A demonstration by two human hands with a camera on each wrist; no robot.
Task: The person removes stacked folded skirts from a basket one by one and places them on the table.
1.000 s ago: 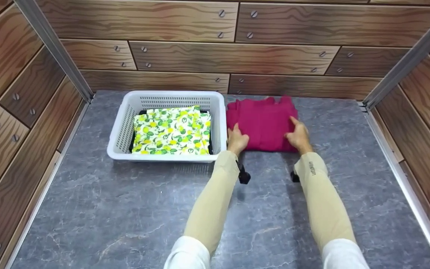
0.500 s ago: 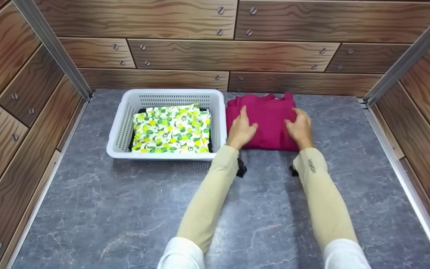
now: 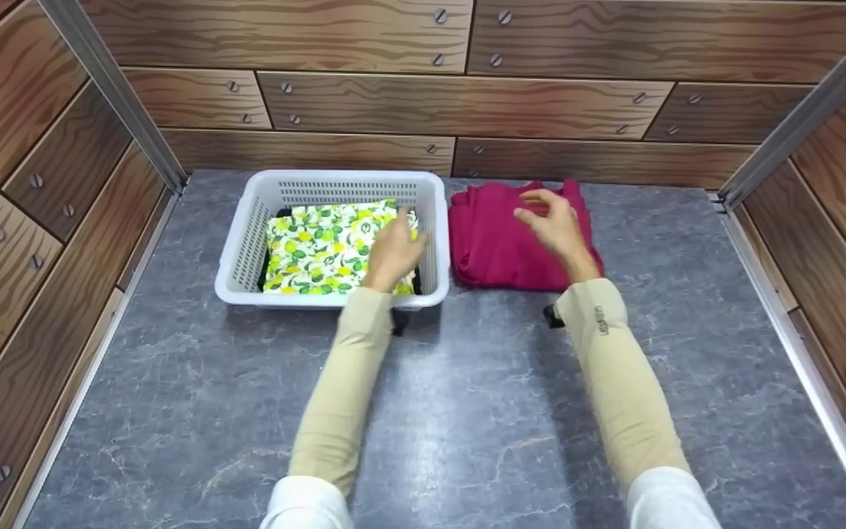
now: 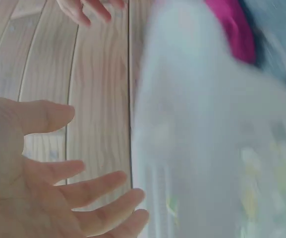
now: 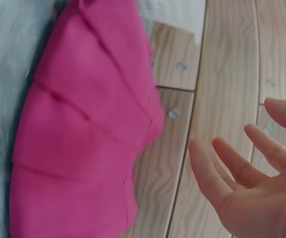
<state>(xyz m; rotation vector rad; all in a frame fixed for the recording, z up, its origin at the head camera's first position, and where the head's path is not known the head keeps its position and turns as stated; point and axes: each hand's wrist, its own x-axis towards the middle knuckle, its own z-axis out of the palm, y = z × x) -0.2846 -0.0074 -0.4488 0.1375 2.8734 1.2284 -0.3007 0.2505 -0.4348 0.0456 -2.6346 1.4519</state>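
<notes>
In the head view a folded crimson garment lies on the floor, right beside the white plastic basket. My right hand is above the garment, fingers loosely bent, holding nothing. The right wrist view shows that hand apart from the cloth. Over the basket's right part is my left hand, slightly blurred. Its fingers are spread and empty in the left wrist view, near the blurred basket wall. Inside the basket sits a folded white cloth with a lemon-and-leaf print, on top of something black.
Wood-patterned panels rise behind the basket and garment, with more on both sides. Metal posts stand at the back corners, such as the right post. The grey marbled floor spreads in front.
Both hands have come off the crimson garment. The left moved left over the basket, while the right shifted slightly left above the cloth. The garment stays beside the basket.
</notes>
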